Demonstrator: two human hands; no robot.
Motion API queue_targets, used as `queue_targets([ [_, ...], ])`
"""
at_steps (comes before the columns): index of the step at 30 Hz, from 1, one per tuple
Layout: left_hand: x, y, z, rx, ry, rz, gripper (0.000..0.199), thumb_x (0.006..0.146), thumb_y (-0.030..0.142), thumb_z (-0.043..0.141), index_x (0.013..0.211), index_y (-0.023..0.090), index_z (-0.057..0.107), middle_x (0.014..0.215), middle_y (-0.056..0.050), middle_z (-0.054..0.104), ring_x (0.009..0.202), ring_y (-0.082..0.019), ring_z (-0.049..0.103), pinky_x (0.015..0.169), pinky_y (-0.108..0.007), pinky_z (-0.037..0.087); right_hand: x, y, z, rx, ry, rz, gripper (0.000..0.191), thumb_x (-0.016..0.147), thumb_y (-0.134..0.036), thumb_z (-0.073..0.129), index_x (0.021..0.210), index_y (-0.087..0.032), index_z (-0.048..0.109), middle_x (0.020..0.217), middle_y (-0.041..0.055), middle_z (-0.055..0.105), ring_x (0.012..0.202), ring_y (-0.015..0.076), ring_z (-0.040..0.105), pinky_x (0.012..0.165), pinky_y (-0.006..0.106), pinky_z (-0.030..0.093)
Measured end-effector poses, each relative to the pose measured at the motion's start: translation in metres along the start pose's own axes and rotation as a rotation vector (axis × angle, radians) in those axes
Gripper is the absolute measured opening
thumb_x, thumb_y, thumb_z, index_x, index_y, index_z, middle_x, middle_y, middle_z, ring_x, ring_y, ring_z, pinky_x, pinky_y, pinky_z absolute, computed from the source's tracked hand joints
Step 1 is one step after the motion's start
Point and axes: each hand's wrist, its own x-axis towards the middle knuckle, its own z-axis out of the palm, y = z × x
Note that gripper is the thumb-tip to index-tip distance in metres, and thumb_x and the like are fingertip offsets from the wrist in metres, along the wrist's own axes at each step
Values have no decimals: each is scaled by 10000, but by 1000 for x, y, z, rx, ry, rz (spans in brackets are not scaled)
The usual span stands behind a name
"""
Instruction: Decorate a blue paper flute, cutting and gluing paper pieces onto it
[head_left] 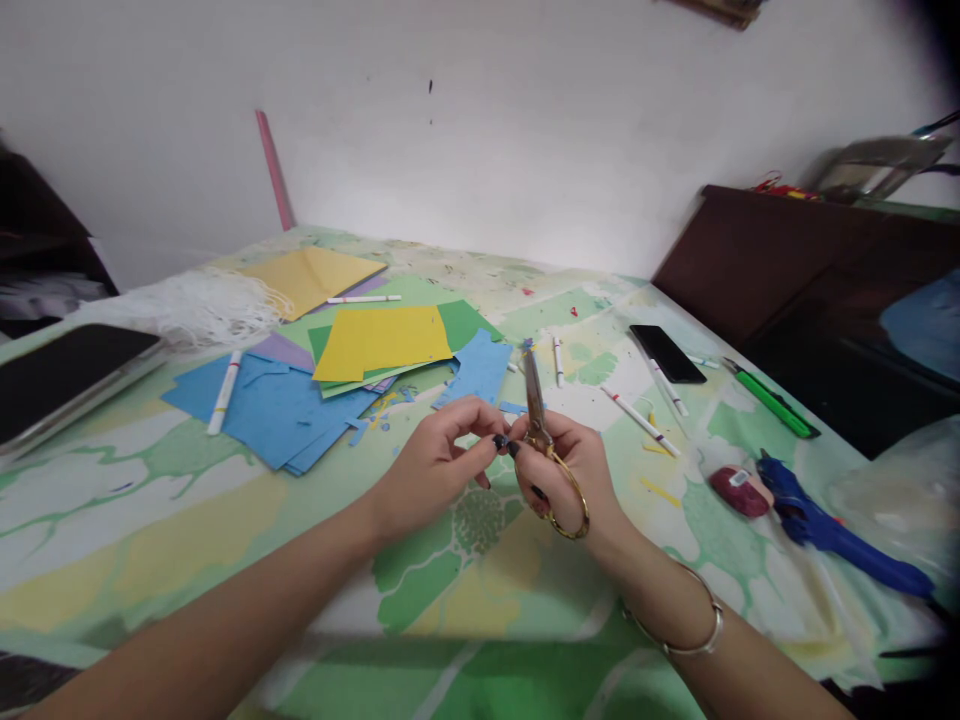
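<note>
Both hands meet over the near middle of the table, fingertips almost touching. In my right hand [566, 465] is a pair of scissors [534, 395] with gold handles, the blades closed and pointing away from me. My left hand [450, 455] is closed in a pinch against the right fingertips; whatever lies between them is too small or hidden to make out. Just beyond the hands lie a blue paper piece [476, 370] and small blue and yellow paper scraps [386, 405]. A yellow sheet [390, 340] rests on green sheets [469, 322] farther back.
Blue sheets [259, 405], a marker [225, 392], white strings [191, 305] and a tablet-like device [71, 375] lie left. Rightward are a black phone [666, 352], a green cutter [772, 400], a dark red object [739, 490] and a blue glue gun [832, 530].
</note>
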Motion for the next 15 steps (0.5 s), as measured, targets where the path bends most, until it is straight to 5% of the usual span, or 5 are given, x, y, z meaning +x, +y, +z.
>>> queue_targets([
  [10, 1, 2, 0, -107, 13, -11, 82, 820, 218, 516, 787, 151, 549, 853, -24, 538, 731, -111, 519, 537, -212, 513, 0, -1, 0, -25, 1, 4, 86, 676, -237, 566, 723, -181, 520, 372, -113, 392, 268, 43, 318, 276, 155, 263],
  [15, 1, 4, -2, -156, 147, -13, 93, 810, 239, 552, 817, 147, 560, 777, -20, 551, 696, -114, 542, 507, -204, 502, -1, 1, 0, -184, 34, -57, 146, 721, -280, 567, 649, -181, 489, 427, -88, 367, 331, 47, 319, 332, 176, 253],
])
